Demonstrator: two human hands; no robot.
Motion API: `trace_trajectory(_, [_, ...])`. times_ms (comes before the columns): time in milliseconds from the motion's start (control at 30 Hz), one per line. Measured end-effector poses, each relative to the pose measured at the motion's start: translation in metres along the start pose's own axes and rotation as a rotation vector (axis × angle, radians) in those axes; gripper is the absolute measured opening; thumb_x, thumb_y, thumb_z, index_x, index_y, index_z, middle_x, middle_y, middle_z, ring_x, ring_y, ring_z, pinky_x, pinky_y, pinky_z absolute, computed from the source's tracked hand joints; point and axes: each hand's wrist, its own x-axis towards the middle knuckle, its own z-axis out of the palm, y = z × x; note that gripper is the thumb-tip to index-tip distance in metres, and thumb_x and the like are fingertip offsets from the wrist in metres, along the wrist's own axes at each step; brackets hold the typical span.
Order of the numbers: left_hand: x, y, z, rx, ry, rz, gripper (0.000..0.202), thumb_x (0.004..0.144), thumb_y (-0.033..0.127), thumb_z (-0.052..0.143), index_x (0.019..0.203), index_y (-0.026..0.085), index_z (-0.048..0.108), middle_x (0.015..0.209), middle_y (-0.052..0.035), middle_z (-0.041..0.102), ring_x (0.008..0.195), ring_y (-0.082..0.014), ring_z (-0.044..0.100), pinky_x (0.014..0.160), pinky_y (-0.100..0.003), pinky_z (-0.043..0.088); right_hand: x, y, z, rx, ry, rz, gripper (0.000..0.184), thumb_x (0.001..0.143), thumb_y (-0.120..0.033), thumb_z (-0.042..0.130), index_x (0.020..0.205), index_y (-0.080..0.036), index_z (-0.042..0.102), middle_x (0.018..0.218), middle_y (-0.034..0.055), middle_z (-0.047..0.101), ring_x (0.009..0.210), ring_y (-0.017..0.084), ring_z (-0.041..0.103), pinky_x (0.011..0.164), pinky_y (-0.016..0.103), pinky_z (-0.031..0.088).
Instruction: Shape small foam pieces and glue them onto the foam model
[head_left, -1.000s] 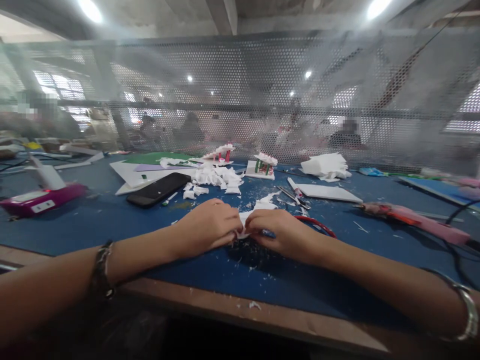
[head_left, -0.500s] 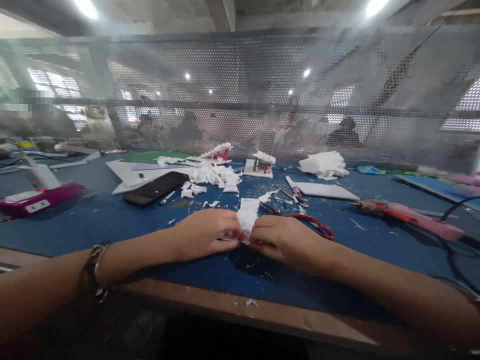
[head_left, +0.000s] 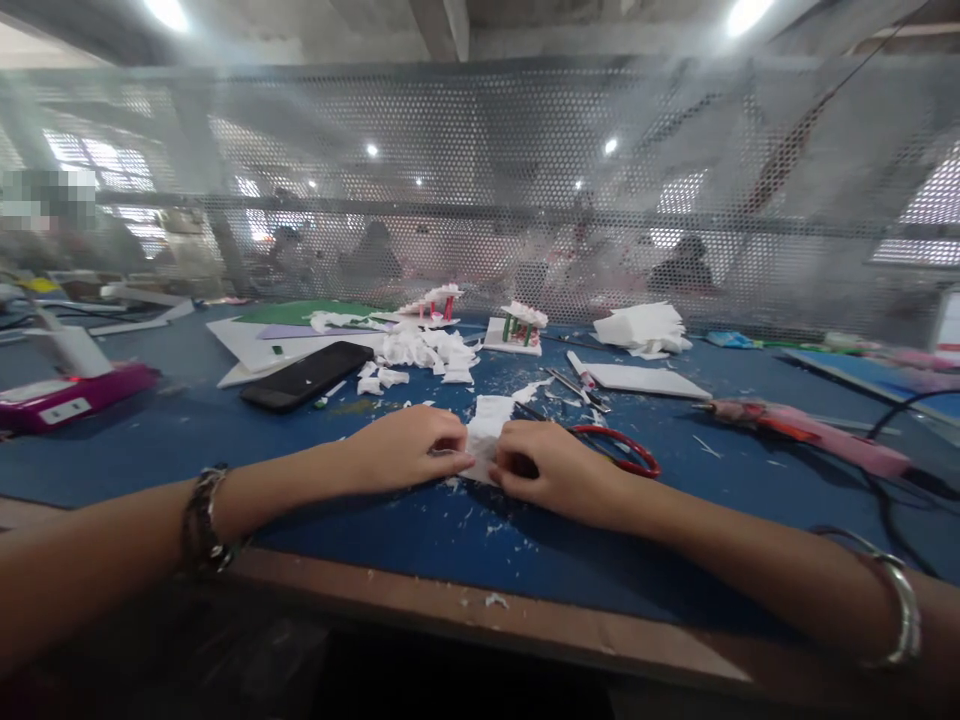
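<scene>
Left hand (head_left: 401, 450) and right hand (head_left: 559, 470) pinch opposite sides of the white paper (head_left: 489, 415) near the middle of the tabletop's (head_left: 360, 530) front edge, apparently a folding or shaping step, next move probably calling for light, even fingertip pressure.

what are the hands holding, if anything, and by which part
White paper: the right hand pinches its near right part; the left hand touches its left edge, but whether it grips cannot be told.
</scene>
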Motion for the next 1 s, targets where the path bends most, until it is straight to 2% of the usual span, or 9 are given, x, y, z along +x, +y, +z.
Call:
trace_trajectory(133, [0.000, -0.007, -0.002, -0.012, -0.007, -0.013, 0.027, 0.078, 0.032, 0.040, 0.060, 0.014, 0.048, 0.063, -0.0001, 0.046, 0.060, -0.0104, 0.043, 0.057, -0.022, 0.030, -0.001, 0.000, 0.000, -0.007, 0.002, -0.026, 0.004, 0.071, -0.015, 0.047, 0.069, -0.015, 0.050, 0.064, 0.0007, 0.051, 0.057, 0.008, 0.042, 0.054, 0.020, 0.034])
trace_trajectory(300, [-0.004, -0.015, -0.009, -0.002, -0.055, -0.025, 0.018, 0.073, 0.028, 0.044, 0.062, 0.015, 0.050, 0.071, -0.0012, 0.050, 0.064, -0.0107, 0.045, 0.060, -0.022, 0.032, -0.004, -0.001, -0.009, -0.035, -0.123, -0.125, 0.011, 0.076, -0.022, 0.048, 0.079, -0.015, 0.056, 0.080, 0.0051, 0.055, 0.068, 0.011, 0.048, 0.062, 0.022, 0.038])
trace_trajectory(400, [-0.008, -0.018, -0.014, 0.030, -0.102, -0.065, 0.011, 0.069, 0.023, 0.045, 0.071, 0.016, 0.053, 0.078, -0.0027, 0.053, 0.067, -0.0123, 0.048, 0.059, -0.022, 0.033, -0.004, 0.001, -0.015, 0.010, -0.158, -0.129, 0.014, 0.075, -0.025, 0.051, 0.081, -0.013, 0.057, 0.079, 0.0050, 0.056, 0.068, 0.010, 0.050, 0.063, 0.022, 0.040])
trace_trajectory(467, [-0.010, -0.018, -0.016, 0.117, -0.064, -0.084, 0.017, 0.067, 0.020, 0.045, 0.081, 0.016, 0.054, 0.083, -0.0050, 0.055, 0.073, -0.0157, 0.049, 0.062, -0.025, 0.034, -0.003, 0.002, -0.016, 0.023, -0.157, -0.123, 0.012, 0.075, -0.021, 0.050, 0.081, -0.013, 0.058, 0.079, 0.0053, 0.057, 0.068, 0.010, 0.051, 0.064, 0.021, 0.040])
trace_trajectory(567, [-0.011, -0.008, -0.015, 0.203, 0.056, 0.008, 0.025, 0.070, 0.015, 0.039, 0.090, 0.015, 0.054, 0.090, -0.0081, 0.055, 0.084, -0.0193, 0.048, 0.071, -0.029, 0.034, -0.003, 0.003, -0.013, -0.031, -0.130, -0.138, 0.013, 0.074, -0.012, 0.047, 0.081, -0.013, 0.058, 0.080, 0.0060, 0.059, 0.070, 0.010, 0.052, 0.066, 0.022, 0.040])
trace_trajectory(667, [-0.006, 0.007, -0.011, 0.097, 0.078, 0.134, 0.024, 0.079, 0.022, 0.035, 0.092, 0.016, 0.054, 0.093, -0.0070, 0.055, 0.086, -0.0170, 0.048, 0.075, -0.028, 0.035, -0.004, 0.004, -0.009, -0.087, -0.060, -0.146, 0.012, 0.075, -0.013, 0.046, 0.078, -0.013, 0.058, 0.076, 0.0059, 0.059, 0.067, 0.010, 0.051, 0.062, 0.022, 0.039])
trace_trajectory(800, [0.009, 0.016, -0.006, 0.048, 0.044, 0.054, 0.025, 0.076, 0.034, 0.046, 0.088, 0.014, 0.055, 0.082, -0.0056, 0.056, 0.072, -0.0154, 0.050, 0.064, -0.025, 0.036, -0.004, 0.007, -0.010, -0.093, 0.049, -0.063, 0.013, 0.076, -0.019, 0.047, 0.070, -0.013, 0.057, 0.065, 0.0033, 0.058, 0.060, 0.009, 0.048, 0.057, 0.021, 0.037])
trace_trajectory(900, [0.017, 0.013, -0.007, 0.006, -0.037, 0.065, 0.023, 0.074, 0.033, 0.049, 0.083, 0.014, 0.058, 0.078, -0.0046, 0.056, 0.071, -0.0144, 0.050, 0.063, -0.023, 0.036, -0.005, 0.007, -0.015, -0.038, -0.004, -0.070, 0.011, 0.074, -0.021, 0.050, 0.074, -0.014, 0.058, 0.068, 0.0023, 0.058, 0.061, 0.009, 0.048, 0.058, 0.021, 0.037])
trace_trajectory(1000, [0.013, 0.010, -0.011, -0.076, -0.128, 0.089, 0.026, 0.073, 0.037, 0.050, 0.084, 0.015, 0.058, 0.079, -0.0031, 0.056, 0.070, -0.0128, 0.051, 0.062, -0.021, 0.036, -0.007, 0.004, -0.018, 0.044, -0.070, -0.097, 0.018, 0.073, -0.029, 0.053, 0.082, -0.015, 0.058, 0.076, 0.0030, 0.059, 0.066, 0.010, 0.050, 0.061, 0.021, 0.037])
